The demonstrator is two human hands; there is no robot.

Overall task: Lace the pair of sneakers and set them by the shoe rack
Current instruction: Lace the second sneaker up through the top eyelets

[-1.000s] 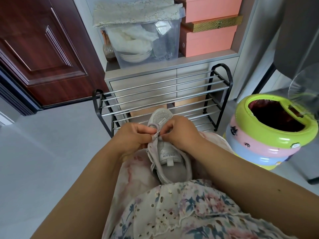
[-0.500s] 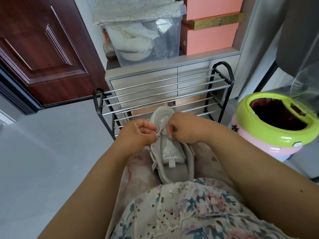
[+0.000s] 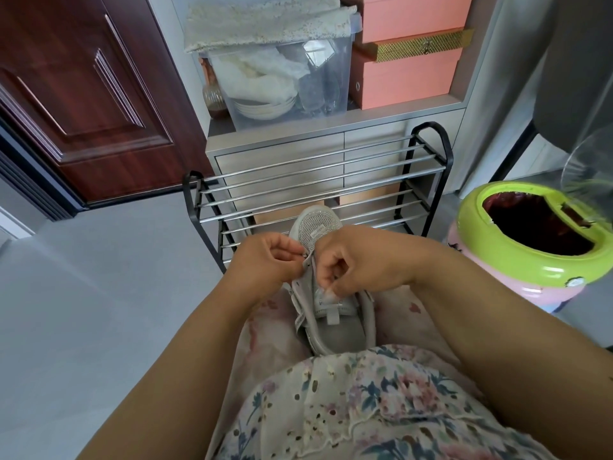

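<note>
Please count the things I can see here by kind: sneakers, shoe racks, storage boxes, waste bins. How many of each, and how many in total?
Grey mesh sneaker on the lap: 1
Black-framed metal-bar shoe rack: 1
Storage boxes: 4 (clear plastic box, gold mesh box, upper salmon box, lower salmon box)
Green-rimmed pink waste bin: 1
Total: 7

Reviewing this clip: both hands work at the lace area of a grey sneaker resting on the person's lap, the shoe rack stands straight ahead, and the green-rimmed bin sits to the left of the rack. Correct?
Not quite. The head view shows the green-rimmed bin to the right of the shoe rack, not the left. The rest holds: the left hand and right hand work at the lace area of the grey sneaker on the lap, rack straight ahead.
</note>
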